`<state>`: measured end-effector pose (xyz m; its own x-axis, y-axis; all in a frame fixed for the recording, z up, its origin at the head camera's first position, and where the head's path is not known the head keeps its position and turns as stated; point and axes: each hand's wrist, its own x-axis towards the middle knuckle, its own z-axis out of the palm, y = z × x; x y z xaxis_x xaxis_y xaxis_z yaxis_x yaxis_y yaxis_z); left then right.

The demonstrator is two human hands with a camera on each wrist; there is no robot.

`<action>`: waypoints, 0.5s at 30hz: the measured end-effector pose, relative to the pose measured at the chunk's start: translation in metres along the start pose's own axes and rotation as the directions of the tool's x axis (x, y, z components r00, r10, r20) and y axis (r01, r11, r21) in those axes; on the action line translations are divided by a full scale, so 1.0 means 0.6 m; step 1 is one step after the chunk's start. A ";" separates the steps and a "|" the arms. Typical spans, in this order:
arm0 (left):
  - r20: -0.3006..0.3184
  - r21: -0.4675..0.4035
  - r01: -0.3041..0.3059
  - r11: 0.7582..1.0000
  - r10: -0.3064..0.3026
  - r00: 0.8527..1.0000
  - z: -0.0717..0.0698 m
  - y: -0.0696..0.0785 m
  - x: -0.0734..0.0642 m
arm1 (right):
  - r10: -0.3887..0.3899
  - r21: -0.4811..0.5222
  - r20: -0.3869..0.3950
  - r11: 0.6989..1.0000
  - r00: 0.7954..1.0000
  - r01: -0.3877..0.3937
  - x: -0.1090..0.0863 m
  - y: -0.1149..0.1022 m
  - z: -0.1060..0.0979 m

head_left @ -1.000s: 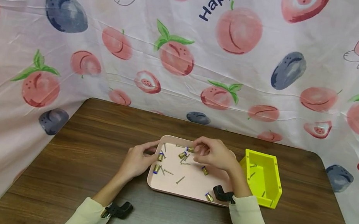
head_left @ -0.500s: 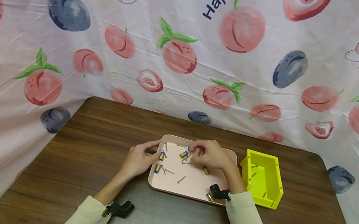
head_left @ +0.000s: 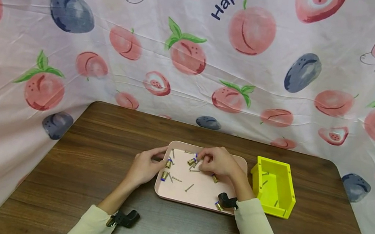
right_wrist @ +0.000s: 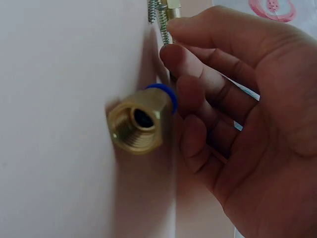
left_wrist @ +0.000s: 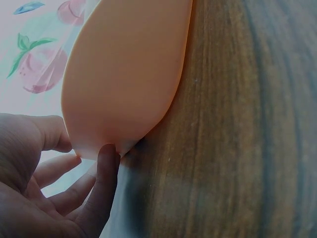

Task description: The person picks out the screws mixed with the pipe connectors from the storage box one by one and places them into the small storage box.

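Observation:
My left hand (head_left: pixel 144 167) holds the left end of the pink tray (head_left: pixel 171 194), with its thumb at the rim and fingers against the outer wall. Inside the tray lie several screws (head_left: pixel 189 187) and brass push-in fittings (head_left: pixel 165 176) with blue collars. Over the tray's far middle, my right hand (head_left: pixel 218 162) has thumb and forefinger brought together at a screw (right_wrist: pixel 165 32) in a small cluster. A brass fitting (right_wrist: pixel 136 124) with a threaded bore lies close below the other curled fingers in the right wrist view.
A yellow bin (head_left: pixel 274 186) with several screws inside stands right of the tray on the dark wooden table (head_left: pixel 115 130). A fruit-print cloth (head_left: pixel 175 102) hangs behind the table. Black wrist cameras (head_left: pixel 125 218) sit on both wrists.
My right hand has moved slightly left and down toward the screw cluster, its thumb and forefinger drawing together. My left hand stays on the tray's left end.

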<state>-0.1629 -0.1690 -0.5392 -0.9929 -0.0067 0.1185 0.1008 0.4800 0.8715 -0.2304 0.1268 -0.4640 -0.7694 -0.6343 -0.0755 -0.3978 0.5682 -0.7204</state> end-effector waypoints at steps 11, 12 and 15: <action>-0.003 0.011 0.009 1.000 -0.009 1.000 0.000 0.001 0.000 | 0.054 0.023 0.038 0.998 0.998 -0.055 0.004 0.005 0.006; -0.005 0.000 0.001 1.000 -0.001 1.000 -0.002 0.006 -0.002 | 0.057 0.023 0.039 0.998 0.998 -0.057 0.004 0.005 0.006; -0.010 -0.012 -0.025 1.000 0.025 1.000 -0.004 0.011 -0.004 | 0.055 0.013 0.033 0.998 0.998 -0.056 0.003 0.006 0.007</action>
<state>-0.1596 -0.1676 -0.5325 -0.9895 -0.0033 0.1447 0.1263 0.4695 0.8738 -0.2310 0.1251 -0.4697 -0.7734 -0.6187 -0.1379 -0.3478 0.5961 -0.7237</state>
